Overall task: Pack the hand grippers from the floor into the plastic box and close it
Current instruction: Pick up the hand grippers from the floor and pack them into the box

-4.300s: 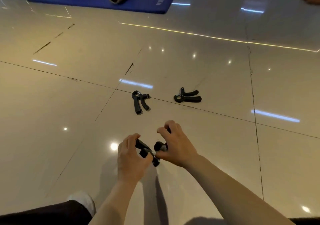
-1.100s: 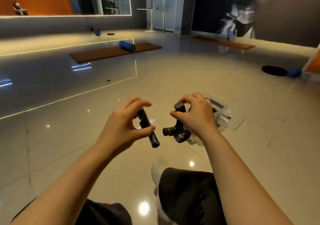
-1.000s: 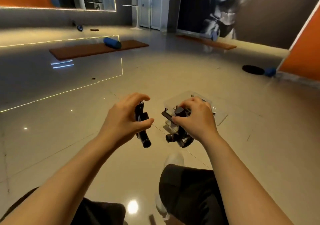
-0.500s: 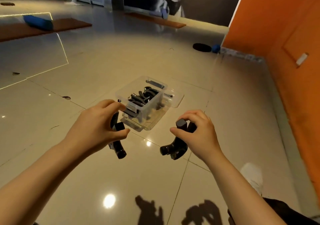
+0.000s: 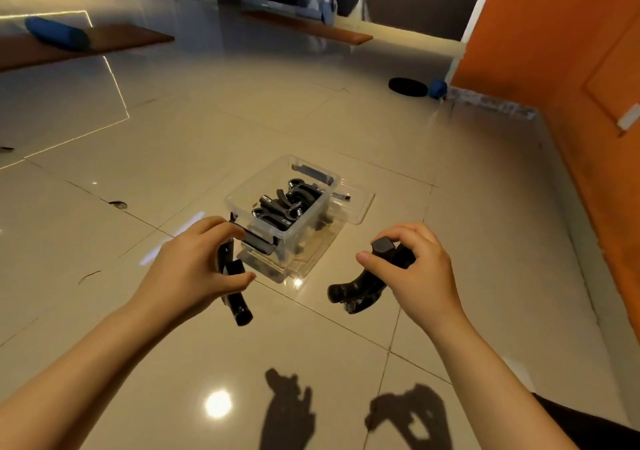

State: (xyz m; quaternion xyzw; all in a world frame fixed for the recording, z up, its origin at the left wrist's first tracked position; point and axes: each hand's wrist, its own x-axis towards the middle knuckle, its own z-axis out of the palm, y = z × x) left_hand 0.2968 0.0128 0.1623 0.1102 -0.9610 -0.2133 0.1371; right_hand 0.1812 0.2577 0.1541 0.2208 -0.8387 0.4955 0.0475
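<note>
The left hand [image 5: 188, 269] curls its fingers and thumb round a black plastic hand gripper [image 5: 234, 286]. The right hand [image 5: 415, 269] grips another black hand gripper [image 5: 360, 288]. Both are held above the shiny tile floor [image 5: 346, 127]. The clear plastic box [image 5: 294, 238] sits open between the hands at 12 o'clock, with more black grippers [image 5: 282, 203] inside. Its clear lid [image 5: 358, 203] lies beside it at 2 o'clock. An orange wall [image 5: 571, 68] stands at 3 o'clock. A blue foam roller [image 5: 57, 33] lies on a brown mat [image 5: 131, 35] at 10 o'clock. No words can be read.

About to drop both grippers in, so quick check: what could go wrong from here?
The plastic box already holds a loose pile of hand grippers, so two more may sit proud and block the lid. The left hand is beside the box's near latch and could snag it. The right hand holds its gripper only by the upper end; it may swing.
</note>
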